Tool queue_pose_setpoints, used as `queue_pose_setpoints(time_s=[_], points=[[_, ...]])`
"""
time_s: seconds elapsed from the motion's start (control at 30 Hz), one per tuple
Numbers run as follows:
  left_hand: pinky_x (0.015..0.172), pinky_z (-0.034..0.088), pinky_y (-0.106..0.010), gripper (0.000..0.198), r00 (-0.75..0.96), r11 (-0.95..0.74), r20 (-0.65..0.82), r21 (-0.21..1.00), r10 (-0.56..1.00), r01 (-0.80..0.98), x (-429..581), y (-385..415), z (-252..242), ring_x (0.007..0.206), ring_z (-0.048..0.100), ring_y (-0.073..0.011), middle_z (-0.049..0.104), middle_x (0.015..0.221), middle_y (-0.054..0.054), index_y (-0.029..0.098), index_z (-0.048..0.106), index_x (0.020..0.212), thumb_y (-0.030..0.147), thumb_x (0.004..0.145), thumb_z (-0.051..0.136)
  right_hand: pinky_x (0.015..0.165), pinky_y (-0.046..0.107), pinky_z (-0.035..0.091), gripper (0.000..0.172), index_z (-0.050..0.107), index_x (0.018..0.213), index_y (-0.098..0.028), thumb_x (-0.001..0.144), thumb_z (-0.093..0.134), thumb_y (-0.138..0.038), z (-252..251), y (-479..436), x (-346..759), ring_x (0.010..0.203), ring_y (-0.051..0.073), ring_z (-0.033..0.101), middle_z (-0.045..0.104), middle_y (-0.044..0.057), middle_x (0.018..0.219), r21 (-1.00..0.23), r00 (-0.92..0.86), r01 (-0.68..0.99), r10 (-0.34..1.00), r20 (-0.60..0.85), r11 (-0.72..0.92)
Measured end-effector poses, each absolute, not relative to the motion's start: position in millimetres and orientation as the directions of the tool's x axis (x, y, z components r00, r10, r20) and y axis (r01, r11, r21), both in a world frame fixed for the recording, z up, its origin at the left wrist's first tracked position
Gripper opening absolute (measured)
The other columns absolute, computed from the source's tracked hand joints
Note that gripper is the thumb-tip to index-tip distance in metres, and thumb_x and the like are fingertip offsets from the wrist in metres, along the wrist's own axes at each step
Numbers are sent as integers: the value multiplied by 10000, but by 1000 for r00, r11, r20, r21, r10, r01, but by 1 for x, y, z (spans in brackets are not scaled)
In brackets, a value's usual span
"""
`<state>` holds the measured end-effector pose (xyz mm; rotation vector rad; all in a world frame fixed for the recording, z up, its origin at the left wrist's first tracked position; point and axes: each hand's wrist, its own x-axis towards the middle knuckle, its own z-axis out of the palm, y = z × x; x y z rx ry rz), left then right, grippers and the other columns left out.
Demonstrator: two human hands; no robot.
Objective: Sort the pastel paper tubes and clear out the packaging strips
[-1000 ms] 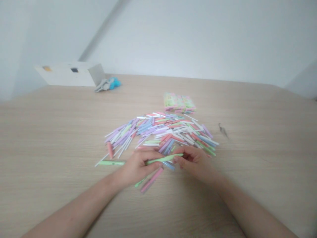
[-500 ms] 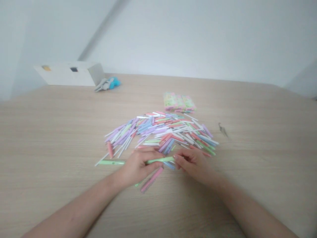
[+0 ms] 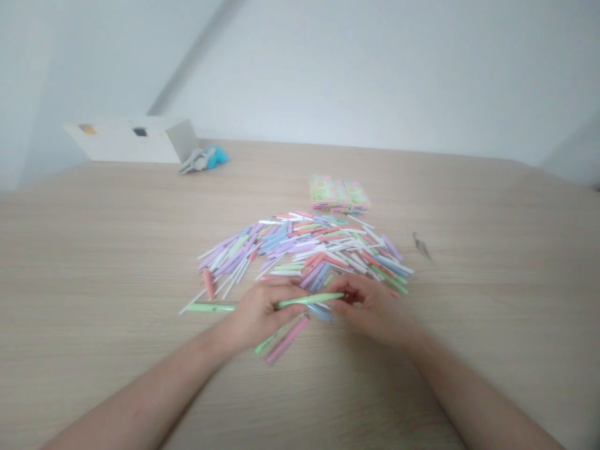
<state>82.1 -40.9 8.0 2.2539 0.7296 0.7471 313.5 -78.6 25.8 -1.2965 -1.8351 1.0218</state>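
- Holding a long, thin, light-green plastic pen piece (image 3: pixel 314 300) in the left hand (image 3: pixel 262 312), at the middle of the frame, fingers curled around it and its pointed end poking out to the right.
- Keeping the right hand (image 3: pixel 368 312) just right of the middle, finger and thumb bent close together by that pointed end; cannot tell if pinching it or only next to it.
- Can see, just above both hands, a big messy pile of thin plastic sticks and tubes (image 3: pixel 323 240) in purple, blue, white, green and coral red.
- Left of the left hand, can find a shiny green plastic tube (image 3: pixel 210 307); just below that hand, a see-through pink plastic tube (image 3: pixel 287 340).
- Above the pile, can spot flat, shiny pink-and-green packs (image 3: pixel 340 194), with something like a "5" on one, but too blurry to be sure; cannot read the rest.
- At the upper left, can see a long white box (image 3: pixel 131 147) with one orange and one dark patch, and crumpled grey-and-blue cloth (image 3: pixel 201 160) beside it.
- All on a pale wood-look table (image 3: pixel 140 250).
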Motion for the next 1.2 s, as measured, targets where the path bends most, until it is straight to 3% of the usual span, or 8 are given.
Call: queue_pose_setpoints(time_s=[0.23, 0.37, 0.43, 0.6, 0.73, 0.83, 1.0, 1.2], points=[[947, 440, -305, 240, 691, -652, 321, 704, 648, 284, 81, -41, 8, 1092, 603, -205, 718, 1034, -29, 248, 693, 1092, 287, 882, 584, 534, 221, 365, 365, 609, 592, -172, 907, 486, -309, 24, -77, 315, 537, 96, 489, 541, -21, 551, -796, -317, 557, 947, 59, 236], [945, 442, -304, 217, 693, -651, 324, 708, 644, 274, 82, -40, 8, 1082, 606, -202, 726, 973, -24, 249, 704, 1057, 291, 883, 581, 555, 220, 402, 186, 635, 890, -184, 860, 579, -359, 23, -78, 315, 613, 114, 530, 611, -11, 709, -861, -327, 456, 942, 71, 223], [938, 447, -303, 200, 694, -649, 321, 709, 645, 276, 82, -39, 8, 1076, 609, -201, 727, 940, -22, 248, 711, 1026, 295, 886, 576, 583, 225, 428, 243, 609, 998, -189, 817, 640, -347, 23, -79, 315, 660, 123, 548, 636, 0, 794, -872, -314, 432, 945, 95, 231], [929, 458, -304, 205, 698, -667, 335, 693, 633, 272, 82, -40, 9, 1074, 612, -201, 721, 963, -28, 253, 705, 1041, 288, 889, 572, 589, 226, 417, 139, 671, 822, -183, 828, 615, -310, 25, -79, 313, 650, 124, 548, 645, 2, 731, -812, -285, 535, 955, 85, 233], [928, 464, -322, 245, 699, -711, 381, 653, 606, 260, 82, -41, 6, 1043, 624, -204, 717, 1012, -47, 253, 692, 1096, 292, 880, 584, 528, 222, 365, 335, 633, 627, -174, 901, 497, -308, 24, -79, 312, 543, 105, 516, 591, -13, 567, -760, -302, 616, 953, 17, 209], [915, 474, -321, 246, 698, -708, 374, 652, 611, 272, 82, -41, 6, 1007, 639, -201, 721, 988, -48, 253, 698, 1089, 307, 878, 585, 524, 230, 365, 440, 607, 605, -169, 947, 409, -362, 23, -79, 313, 525, 105, 512, 580, -4, 550, -771, -337, 599, 941, 2, 216], [931, 468, -323, 234, 690, -672, 346, 688, 636, 274, 82, -40, 8, 1056, 625, -208, 726, 1010, -43, 253, 706, 1070, 301, 888, 567, 609, 238, 439, 180, 618, 928, -191, 838, 608, -346, 23, -79, 314, 712, 140, 568, 641, 18, 831, -857, -356, 444, 929, 101, 263], [936, 464, -320, 235, 690, -701, 370, 656, 622, 281, 81, -40, 7, 1062, 621, -204, 721, 1021, -42, 258, 701, 1082, 284, 885, 575, 590, 241, 411, 147, 653, 821, -186, 852, 583, -311, 20, -80, 312, 645, 128, 546, 640, 1, 731, -822, -304, 530, 952, 45, 208]])
